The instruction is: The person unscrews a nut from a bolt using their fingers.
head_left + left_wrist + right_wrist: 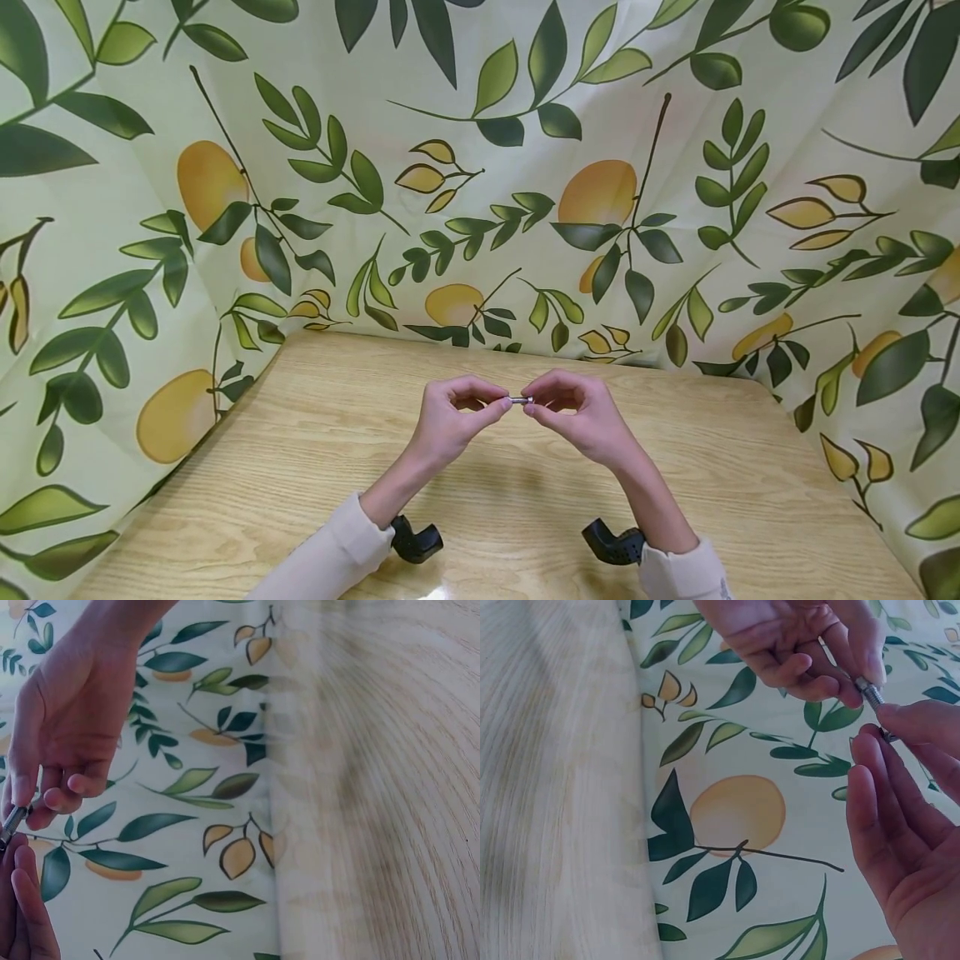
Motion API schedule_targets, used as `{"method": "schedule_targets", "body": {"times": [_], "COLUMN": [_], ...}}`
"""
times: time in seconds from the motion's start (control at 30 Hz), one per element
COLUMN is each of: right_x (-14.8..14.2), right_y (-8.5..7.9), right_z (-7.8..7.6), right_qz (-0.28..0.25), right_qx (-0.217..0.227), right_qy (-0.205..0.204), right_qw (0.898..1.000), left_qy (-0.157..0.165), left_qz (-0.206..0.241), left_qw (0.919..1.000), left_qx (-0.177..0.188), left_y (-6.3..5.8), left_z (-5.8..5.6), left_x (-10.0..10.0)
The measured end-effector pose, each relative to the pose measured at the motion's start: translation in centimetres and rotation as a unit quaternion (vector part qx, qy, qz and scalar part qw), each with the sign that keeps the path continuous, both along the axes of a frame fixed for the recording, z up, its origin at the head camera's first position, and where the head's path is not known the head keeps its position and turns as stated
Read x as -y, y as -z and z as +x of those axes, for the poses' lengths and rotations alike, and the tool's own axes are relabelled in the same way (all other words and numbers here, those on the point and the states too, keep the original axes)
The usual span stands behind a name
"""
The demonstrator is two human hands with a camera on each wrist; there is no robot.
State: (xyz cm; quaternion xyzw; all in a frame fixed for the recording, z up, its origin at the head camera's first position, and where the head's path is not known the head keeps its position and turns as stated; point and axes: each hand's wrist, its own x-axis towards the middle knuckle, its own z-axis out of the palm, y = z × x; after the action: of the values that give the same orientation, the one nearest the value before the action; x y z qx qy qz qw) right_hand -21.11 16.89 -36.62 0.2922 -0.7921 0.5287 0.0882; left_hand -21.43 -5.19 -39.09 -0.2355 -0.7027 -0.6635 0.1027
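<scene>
A small silver threaded bolt [519, 400] spans the gap between both hands, held up over the table. My left hand [456, 417] pinches its left end between thumb and fingertips. My right hand [581, 417] has thumb and fingertips at its other end, where a wider metal part shows. In the right wrist view, the bolt's threads [871, 693] show between the two hands, and fingertips cover parts of both ends. At the left edge of the left wrist view, the bolt [13, 823] appears again between the fingers.
A light wood-grain table [315, 450] lies beneath the hands. Leaf-and-fruit patterned cloth [480, 250] hangs at the back and on both sides. Black angled wrist mounts [417, 542] sit at both cuffs.
</scene>
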Motion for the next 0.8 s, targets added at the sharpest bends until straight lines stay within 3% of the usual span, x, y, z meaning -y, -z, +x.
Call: {"method": "schedule_targets", "body": {"times": [0.57, 0.8], "right_x": [0.29, 0.42], "right_y": [0.55, 0.53], "right_z": [-0.22, -0.26], "right_qz": [-0.029, -0.034], "right_qx": [-0.057, -0.061], "right_qy": [-0.009, -0.009], "right_qw": [0.998, 0.998], "left_qy": [0.002, 0.003], "left_qz": [0.010, 0.013], "left_qw": [0.9999, 0.9999], "left_qx": [0.001, -0.002], "left_y": [-0.04, -0.14], "left_z": [-0.03, 0.08], "left_x": [-0.03, -0.04]}}
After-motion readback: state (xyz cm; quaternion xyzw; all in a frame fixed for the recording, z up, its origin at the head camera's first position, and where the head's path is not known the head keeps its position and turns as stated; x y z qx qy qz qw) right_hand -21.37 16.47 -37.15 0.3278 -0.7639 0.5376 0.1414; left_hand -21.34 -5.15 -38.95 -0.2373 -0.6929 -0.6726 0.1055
